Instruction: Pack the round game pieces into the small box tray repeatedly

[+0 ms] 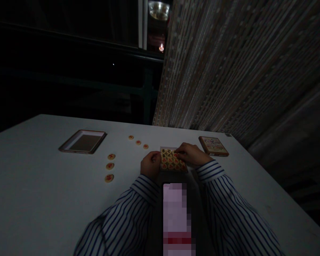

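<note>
A small box of Chinese chess pieces (173, 161) lies on the white table in front of me, its round wooden discs packed in rows with red and black characters. My left hand (150, 165) is curled closed against the box's left side; whatever its fingers hold is hidden. From the right, my right hand (192, 154) reaches over the box's upper right corner, fingertips pinched on a piece there. Three loose red-marked pieces stand in a column, among them a middle piece (110, 166). Three more lie in a slanting row farther back, including a centre piece (138, 142).
A shallow open tray (64, 146) sits at the back left of the table (56, 199). Toward the back right lies a flat printed box or lid (214, 146). A lit phone (175, 209) is close to me, between my forearms. A string curtain (200, 67) hangs beyond the table.
</note>
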### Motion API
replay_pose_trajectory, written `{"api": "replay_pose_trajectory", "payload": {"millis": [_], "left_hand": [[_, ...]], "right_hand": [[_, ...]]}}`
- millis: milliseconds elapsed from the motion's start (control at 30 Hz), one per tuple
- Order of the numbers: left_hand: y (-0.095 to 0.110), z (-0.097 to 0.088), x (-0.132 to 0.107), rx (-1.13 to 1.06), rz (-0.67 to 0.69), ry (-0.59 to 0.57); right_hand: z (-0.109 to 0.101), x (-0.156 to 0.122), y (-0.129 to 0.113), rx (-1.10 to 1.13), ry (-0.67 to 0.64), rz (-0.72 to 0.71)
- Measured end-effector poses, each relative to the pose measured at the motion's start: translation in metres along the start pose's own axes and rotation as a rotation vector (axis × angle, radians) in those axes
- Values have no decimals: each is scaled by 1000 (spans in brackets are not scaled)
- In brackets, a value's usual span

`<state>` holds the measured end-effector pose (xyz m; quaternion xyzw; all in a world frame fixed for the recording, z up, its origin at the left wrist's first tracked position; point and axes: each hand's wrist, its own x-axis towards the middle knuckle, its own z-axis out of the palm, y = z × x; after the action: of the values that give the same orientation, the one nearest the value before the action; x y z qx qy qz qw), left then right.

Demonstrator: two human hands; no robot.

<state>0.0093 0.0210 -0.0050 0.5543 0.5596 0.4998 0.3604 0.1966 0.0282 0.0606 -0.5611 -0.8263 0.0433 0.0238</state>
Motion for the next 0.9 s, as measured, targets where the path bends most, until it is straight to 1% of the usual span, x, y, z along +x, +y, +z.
{"api": "replay_pose_trajectory", "payload": {"millis": [267, 400, 800, 900], "left_hand": [[1, -1, -1, 24, -5, -19], [1, -1, 0, 36, -4, -6], [-1, 0, 0, 31, -12, -5], [-3, 0, 1, 29, 7, -11]], "right_hand": [[4, 0, 2, -8, 3, -27], [5, 1, 3, 7, 1, -36], [3, 1, 1, 4, -22, -22], [1, 0, -1, -8, -43, -8]]}}
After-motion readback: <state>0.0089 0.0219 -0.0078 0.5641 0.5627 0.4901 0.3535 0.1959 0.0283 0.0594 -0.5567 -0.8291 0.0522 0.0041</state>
